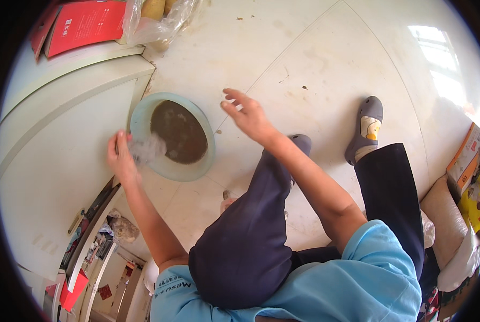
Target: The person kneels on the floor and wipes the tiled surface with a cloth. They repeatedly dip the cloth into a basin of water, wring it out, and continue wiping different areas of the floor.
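My left hand [121,155] is at the left rim of a pale blue-green plastic basin [208,161]. Gripped in it is a grey, blurred rag-like thing [148,149], which hangs over the basin's inner wall; a small pink bit shows by the fingers. Murky brown water [177,131] covers the basin's bottom. To the right of the basin, above the floor, my right hand [248,114] holds nothing and its fingers are spread. It touches neither the basin nor the rag.
A white cabinet [75,124] stands close along the basin's left side, with an open drawer [91,225] nearer me. Red booklets [87,28] and a plastic bag of potatoes [153,20] are at the upper left. Sacks [445,217] and a carton [465,157] line the right.
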Demonstrator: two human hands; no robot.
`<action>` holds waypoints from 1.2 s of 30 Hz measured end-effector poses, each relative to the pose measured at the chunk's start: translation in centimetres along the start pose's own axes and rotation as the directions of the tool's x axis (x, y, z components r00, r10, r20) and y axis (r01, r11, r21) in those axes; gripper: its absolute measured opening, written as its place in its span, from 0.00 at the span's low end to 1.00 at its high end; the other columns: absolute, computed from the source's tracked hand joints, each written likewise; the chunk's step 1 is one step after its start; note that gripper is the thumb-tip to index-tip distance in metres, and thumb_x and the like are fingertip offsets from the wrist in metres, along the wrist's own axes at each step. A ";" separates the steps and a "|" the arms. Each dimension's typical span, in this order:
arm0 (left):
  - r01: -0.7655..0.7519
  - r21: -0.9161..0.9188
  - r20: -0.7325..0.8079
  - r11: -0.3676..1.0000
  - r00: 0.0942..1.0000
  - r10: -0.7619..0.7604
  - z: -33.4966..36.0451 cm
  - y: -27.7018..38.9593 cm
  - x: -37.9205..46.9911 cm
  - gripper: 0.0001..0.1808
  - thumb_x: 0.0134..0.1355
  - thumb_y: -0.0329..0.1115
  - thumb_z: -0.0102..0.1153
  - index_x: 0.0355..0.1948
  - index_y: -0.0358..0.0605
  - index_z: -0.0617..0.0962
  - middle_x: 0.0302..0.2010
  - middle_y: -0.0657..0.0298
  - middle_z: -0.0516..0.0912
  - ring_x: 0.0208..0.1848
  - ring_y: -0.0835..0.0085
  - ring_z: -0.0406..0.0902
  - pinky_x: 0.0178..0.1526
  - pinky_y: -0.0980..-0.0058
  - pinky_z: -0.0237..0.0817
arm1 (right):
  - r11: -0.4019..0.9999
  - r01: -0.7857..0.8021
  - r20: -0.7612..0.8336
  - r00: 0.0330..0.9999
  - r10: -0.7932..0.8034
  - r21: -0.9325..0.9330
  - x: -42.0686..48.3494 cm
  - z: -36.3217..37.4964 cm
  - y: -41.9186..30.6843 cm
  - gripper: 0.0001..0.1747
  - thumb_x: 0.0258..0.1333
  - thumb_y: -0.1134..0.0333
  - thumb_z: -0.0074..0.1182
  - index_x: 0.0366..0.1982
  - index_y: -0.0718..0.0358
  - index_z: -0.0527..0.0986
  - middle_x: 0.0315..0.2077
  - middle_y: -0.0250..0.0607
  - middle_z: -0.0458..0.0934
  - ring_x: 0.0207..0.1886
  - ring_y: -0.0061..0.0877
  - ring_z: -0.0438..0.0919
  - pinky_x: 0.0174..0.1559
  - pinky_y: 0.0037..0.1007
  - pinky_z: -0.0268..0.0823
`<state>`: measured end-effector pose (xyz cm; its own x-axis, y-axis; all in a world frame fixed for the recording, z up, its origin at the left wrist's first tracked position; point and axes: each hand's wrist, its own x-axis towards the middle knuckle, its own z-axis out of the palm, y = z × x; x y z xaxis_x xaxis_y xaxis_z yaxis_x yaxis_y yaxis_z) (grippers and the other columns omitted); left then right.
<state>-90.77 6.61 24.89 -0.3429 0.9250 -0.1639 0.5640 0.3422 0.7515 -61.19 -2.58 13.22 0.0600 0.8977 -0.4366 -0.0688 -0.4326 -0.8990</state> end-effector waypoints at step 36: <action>-0.813 0.246 0.497 0.527 0.573 0.652 34.7 -3.5 -7.0 0.20 0.67 0.40 0.53 0.58 0.49 0.70 0.66 0.59 0.64 0.72 0.63 0.56 0.66 0.53 0.46 | 0.289 -0.110 -0.171 0.965 -0.196 -0.951 -6.4 -12.8 10.4 0.24 0.63 0.61 0.50 0.58 0.64 0.70 0.62 0.45 0.67 0.67 0.41 0.62 0.62 0.47 0.57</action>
<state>-64.27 4.66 1.28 0.5446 0.8350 0.0785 0.7610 -0.5314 0.3721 -49.55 -13.84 6.22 0.2421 0.9372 -0.2511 0.9205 -0.3037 -0.2460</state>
